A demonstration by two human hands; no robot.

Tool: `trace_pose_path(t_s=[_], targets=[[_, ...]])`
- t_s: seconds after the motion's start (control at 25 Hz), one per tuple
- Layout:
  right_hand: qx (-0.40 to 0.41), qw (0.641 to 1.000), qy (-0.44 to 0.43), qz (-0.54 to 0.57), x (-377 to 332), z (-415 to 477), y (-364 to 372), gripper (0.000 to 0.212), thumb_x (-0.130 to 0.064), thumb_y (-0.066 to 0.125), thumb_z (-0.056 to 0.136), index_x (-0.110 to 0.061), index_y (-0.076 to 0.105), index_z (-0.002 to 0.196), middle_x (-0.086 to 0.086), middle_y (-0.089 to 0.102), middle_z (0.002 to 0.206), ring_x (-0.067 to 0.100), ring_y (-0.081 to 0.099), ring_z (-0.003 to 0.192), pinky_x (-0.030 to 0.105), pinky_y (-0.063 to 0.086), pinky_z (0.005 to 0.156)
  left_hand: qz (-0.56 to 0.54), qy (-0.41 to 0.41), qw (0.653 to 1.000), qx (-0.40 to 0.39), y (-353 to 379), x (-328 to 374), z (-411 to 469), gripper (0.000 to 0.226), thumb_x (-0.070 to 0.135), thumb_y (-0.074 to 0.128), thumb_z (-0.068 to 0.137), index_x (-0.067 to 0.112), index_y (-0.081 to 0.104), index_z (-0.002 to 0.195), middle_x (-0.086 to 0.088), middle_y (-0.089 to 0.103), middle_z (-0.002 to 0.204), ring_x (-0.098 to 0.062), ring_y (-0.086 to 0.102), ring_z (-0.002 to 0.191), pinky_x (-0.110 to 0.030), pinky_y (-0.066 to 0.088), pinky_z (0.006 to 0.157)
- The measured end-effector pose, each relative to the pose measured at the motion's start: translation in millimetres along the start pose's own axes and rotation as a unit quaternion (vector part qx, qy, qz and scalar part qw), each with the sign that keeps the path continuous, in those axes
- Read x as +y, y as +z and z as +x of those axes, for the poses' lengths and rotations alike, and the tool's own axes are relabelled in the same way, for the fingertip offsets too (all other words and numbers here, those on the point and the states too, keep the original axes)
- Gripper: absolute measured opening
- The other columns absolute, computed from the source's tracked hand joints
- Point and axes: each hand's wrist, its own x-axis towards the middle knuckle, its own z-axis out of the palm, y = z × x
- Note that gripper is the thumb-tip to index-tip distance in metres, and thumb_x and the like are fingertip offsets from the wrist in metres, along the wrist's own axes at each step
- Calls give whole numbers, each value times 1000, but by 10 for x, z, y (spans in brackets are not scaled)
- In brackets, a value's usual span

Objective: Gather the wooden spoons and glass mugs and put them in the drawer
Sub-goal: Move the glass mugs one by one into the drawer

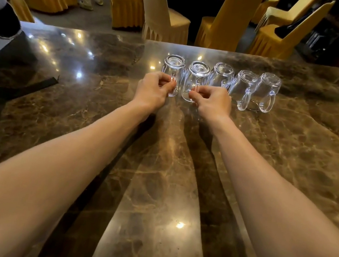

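five glass mugs (222, 74) stand mouth-down, handles pointing toward the person.

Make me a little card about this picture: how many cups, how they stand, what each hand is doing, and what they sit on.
mugs: five glass mugs in a row
how they stand: upside down, handles toward the person
left hand: pinches the handle of the leftmost mug
right hand: pinches the handle of the second mug from the left
surface: shiny brown marble counter
behind: yellow covered chairs
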Motion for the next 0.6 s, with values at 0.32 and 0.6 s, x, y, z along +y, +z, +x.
trace_pose_path(t_s=[0.32,0.6], targets=[[-2,999,-35,11,-142,-381,-77,15,-23,71,83,-14,74,94,2,73,86,17,69,82,40,56,82,-38,35,998,-20,-246,12,-381,13,21,54,93,17,61,103,6,63,88,-4,60,84,-13,49,70],[-50,993,-103,42,-365,-1168,-276,9,-20,72,81,-14,75,88,4,74,81,19,71,79,45,57,78,-69,69,995,5,-745,110,-1167,19,19,57,91,14,62,109,-2,67,98,-7,63,88,-16,51,81]])
